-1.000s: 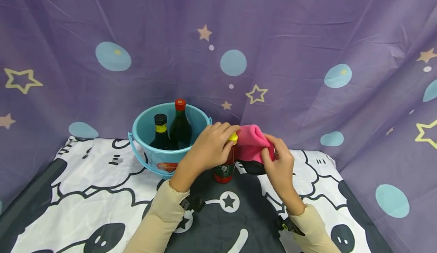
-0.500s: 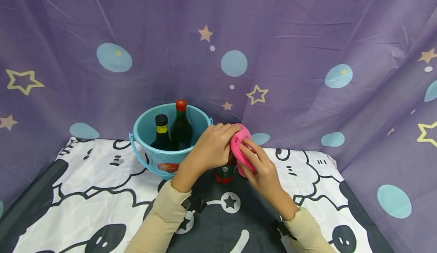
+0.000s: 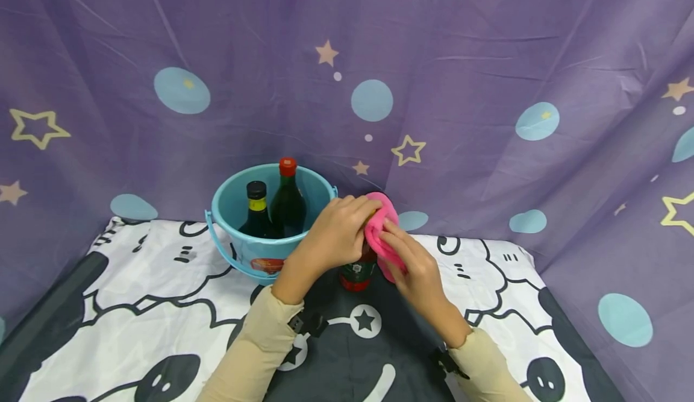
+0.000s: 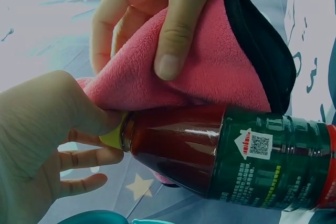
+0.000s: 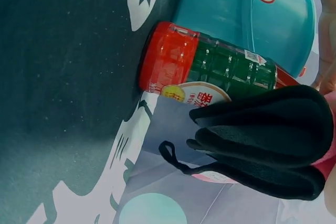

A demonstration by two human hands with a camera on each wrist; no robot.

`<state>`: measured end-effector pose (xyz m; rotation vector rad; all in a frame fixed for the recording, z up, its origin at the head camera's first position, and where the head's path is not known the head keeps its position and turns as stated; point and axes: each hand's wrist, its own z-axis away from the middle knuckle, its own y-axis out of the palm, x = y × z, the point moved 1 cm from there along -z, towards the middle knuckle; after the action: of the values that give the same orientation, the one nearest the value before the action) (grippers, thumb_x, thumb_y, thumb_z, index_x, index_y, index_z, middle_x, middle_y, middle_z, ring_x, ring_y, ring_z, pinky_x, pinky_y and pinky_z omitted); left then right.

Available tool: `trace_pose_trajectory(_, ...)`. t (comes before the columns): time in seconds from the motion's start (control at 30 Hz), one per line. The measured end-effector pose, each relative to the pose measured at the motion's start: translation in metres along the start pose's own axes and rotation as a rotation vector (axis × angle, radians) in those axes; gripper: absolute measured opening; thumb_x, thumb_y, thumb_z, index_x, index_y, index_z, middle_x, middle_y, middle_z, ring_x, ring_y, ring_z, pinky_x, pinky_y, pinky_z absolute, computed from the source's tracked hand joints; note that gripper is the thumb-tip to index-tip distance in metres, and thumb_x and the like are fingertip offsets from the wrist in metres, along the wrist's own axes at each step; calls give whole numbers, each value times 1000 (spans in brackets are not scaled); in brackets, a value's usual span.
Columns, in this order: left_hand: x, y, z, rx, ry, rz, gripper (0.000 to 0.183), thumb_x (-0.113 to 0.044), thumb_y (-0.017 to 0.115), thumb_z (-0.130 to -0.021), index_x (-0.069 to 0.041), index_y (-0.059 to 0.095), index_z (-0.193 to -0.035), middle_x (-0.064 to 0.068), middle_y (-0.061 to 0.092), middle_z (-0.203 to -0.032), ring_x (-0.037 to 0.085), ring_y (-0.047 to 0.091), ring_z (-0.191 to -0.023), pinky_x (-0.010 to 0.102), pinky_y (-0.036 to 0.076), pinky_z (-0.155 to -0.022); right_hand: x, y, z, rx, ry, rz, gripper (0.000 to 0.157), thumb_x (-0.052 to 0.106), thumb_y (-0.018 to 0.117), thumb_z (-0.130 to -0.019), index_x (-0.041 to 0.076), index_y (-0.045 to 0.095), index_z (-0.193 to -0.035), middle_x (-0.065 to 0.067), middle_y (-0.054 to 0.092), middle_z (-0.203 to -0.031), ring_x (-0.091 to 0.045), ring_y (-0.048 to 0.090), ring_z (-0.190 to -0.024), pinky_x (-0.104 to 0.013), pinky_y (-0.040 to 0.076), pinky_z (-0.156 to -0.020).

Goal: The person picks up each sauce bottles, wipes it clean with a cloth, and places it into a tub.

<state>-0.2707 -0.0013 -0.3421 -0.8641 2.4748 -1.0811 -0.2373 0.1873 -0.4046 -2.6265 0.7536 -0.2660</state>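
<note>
My left hand [image 3: 333, 233] pinches the yellow cap [image 4: 111, 139] of an upright bottle of red-brown sauce [image 3: 358, 274], which has a green label and a red base. On the bottle's right side, my right hand [image 3: 420, 272] grips a folded pink plush cloth [image 3: 382, 224] against the neck and shoulder. The left wrist view shows the right thumb lying across the cloth [image 4: 210, 61], close over the bottle. Black edging and a black hanging loop [image 5: 176, 161] appear in the right wrist view. Much of the cap is hidden by the left hand in the head view.
Just left of the sauce bottle stands a light blue bucket [image 3: 238, 248] with its handle down. Inside are a dark bottle with a black cap [image 3: 257, 218] and a taller one with a red cap [image 3: 288, 206]. A purple curtain [image 3: 461, 58] hangs behind.
The right hand has brought the cloth leftward, from spread out beside the bottle to folded against it. The left hand stays at the cap. Over the last half second, little differs.
</note>
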Motion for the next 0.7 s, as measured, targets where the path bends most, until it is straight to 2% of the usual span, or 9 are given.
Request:
trace_pose_trajectory(0.13,0,1,0,-8,2,6,41,-5,65,-87,-8,65,-128,8,70,-127,26,66,-91,39,57,-80,0,-1,-1,-24,-45,47,41,-6,67,-86,3,71,-126,-15,71,-128,-33,71,-112,-33,51,-106)
trace_pose_trajectory(0.27,0,0,-2,-4,-4,8,38,-6,66,-88,-9,66,-125,5,71,-118,25,65,-90,37,56,-81,-1,-2,-2,-41,-102,101,29,-1,59,-97,4,75,-120,-14,75,-120,-32,74,-105,-39,56,-95)
trace_pose_trajectory(0.43,0,0,-2,25,-24,27,34,-9,67,-90,-8,67,-124,5,70,-109,24,64,-89,37,56,-82,-2,-4,-2,-26,-136,133,29,7,51,-104,5,78,-115,-13,77,-114,-32,75,-102,-35,55,-100)
trace_pose_trajectory(0.57,0,-1,-1,40,-34,34,33,-11,68,-91,-9,66,-124,5,70,-108,23,63,-90,37,56,-83,-3,-6,-2,4,-158,149,30,3,50,-103,5,78,-114,-13,77,-113,-31,75,-100,-38,57,-95)
trace_pose_trajectory(0.7,-1,-1,-1,45,-40,30,34,-12,69,-91,-9,66,-125,5,70,-109,24,64,-92,39,56,-86,-4,-10,-3,41,-169,152,32,-7,56,-91,4,79,-111,-13,78,-111,-31,75,-99,-42,58,-90)
